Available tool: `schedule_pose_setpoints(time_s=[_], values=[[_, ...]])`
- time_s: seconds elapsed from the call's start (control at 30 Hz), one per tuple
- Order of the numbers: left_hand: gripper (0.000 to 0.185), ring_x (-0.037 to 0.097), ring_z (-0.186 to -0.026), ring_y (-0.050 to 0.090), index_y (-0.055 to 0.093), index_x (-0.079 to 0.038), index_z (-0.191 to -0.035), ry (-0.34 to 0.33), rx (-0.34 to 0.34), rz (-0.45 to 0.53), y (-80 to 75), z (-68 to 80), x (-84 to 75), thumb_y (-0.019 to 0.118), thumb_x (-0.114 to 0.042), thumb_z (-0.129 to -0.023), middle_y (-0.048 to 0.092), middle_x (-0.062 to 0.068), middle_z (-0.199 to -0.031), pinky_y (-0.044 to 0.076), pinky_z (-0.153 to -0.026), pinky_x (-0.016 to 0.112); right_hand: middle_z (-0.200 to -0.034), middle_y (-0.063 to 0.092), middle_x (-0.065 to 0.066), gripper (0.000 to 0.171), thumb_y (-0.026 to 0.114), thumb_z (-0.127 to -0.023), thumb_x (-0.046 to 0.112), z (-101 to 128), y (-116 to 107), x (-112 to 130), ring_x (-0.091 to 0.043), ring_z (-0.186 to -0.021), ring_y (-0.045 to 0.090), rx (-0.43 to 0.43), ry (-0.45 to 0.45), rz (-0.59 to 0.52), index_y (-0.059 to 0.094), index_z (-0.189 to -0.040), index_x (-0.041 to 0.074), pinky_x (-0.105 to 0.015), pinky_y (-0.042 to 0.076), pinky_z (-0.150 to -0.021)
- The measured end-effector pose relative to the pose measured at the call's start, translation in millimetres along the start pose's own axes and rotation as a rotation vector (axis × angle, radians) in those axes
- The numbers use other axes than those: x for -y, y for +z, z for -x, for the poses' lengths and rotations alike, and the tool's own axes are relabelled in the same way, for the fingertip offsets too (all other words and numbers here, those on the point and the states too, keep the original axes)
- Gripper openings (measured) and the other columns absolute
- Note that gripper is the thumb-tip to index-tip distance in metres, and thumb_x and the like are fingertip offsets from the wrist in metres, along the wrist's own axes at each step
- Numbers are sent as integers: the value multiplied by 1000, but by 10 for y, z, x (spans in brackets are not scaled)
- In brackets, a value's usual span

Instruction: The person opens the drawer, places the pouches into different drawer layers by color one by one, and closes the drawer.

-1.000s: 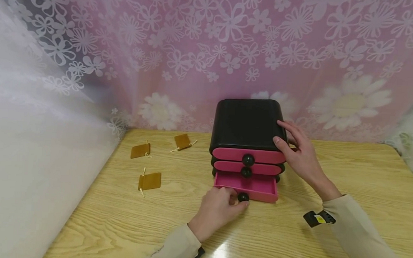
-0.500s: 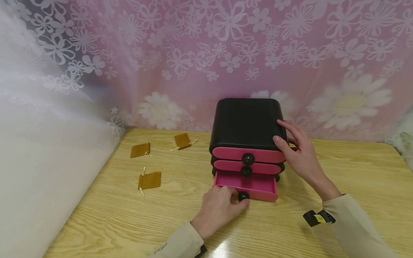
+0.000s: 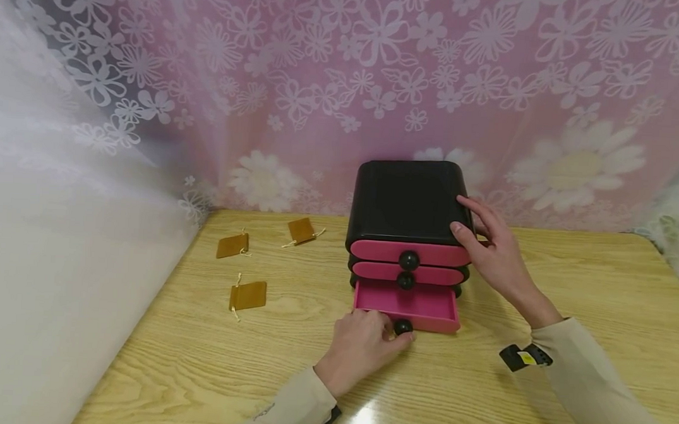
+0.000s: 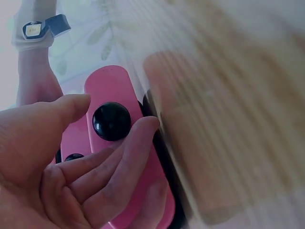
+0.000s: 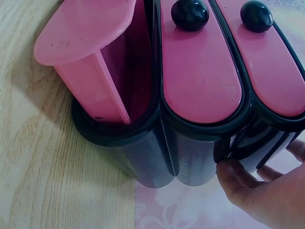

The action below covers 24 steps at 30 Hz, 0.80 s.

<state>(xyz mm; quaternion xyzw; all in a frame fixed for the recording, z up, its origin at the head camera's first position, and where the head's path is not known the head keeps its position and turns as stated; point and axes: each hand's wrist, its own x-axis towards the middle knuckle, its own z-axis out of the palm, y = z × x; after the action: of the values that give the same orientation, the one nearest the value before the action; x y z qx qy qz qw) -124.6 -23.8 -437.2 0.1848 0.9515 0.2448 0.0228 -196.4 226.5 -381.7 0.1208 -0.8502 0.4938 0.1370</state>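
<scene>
A small black drawer cabinet [image 3: 408,199] with pink drawer fronts stands on the table. Its bottom drawer [image 3: 406,297] is pulled out, and the part of its inside that shows is bare pink. My left hand [image 3: 362,346] is at that drawer's front, thumb and fingers around its round black knob [image 4: 111,121]. In the left wrist view the thumb lies on one side of the knob and the fingers on the other. My right hand [image 3: 494,253] rests on the cabinet's right side, thumb and index finger at the top edge; in the right wrist view its fingers [image 5: 233,179] touch the black side wall.
Several small brown drawstring pouches lie left of the cabinet: one at the back [image 3: 301,230], one farther left [image 3: 232,245] and one nearer [image 3: 248,295]. The two upper drawers [image 3: 407,273] are closed. A flowered curtain [image 3: 344,98] hangs behind the table.
The bottom drawer and my left hand at its knob have come very slightly toward me. The right hand stays in place on the cabinet, and the pouches lie as before.
</scene>
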Motion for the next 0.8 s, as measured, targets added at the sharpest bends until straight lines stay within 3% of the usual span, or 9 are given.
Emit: schedule_pose_setpoints(time_s=[0.1,0.23,0.43,0.8], values=[[63,6,-44,36,43,-20,-51,13,-21,-52,16,-15,-47,66,-62,-92,27,-12,-46,28,-39,25,-165,31,-16,55,56,-105,27,-1,-1,-7,-55,-132,53,-4,-7,3,42,-158,23,-2,42,-80],[67,9,-41,35,37,-20,-48,5,-64,-136,51,-39,-89,64,-61,-93,24,-10,-44,25,-36,25,-164,32,-17,55,56,-105,26,3,6,-13,-55,-130,54,-7,-16,-4,42,-158,22,-2,44,-79],[57,11,-44,37,44,-20,-52,-11,-136,-196,95,-81,-100,67,-53,-93,33,-8,-48,27,-37,26,-165,30,-16,55,56,-105,26,7,4,-9,-54,-131,54,-4,-6,-15,42,-158,23,-3,44,-79],[35,12,-49,39,57,-20,-79,-3,-170,-226,94,-44,-98,71,-51,-89,41,-6,-55,26,-37,24,-166,30,-15,55,56,-105,27,-3,-6,2,-54,-132,53,0,2,0,41,-158,24,-2,43,-80]])
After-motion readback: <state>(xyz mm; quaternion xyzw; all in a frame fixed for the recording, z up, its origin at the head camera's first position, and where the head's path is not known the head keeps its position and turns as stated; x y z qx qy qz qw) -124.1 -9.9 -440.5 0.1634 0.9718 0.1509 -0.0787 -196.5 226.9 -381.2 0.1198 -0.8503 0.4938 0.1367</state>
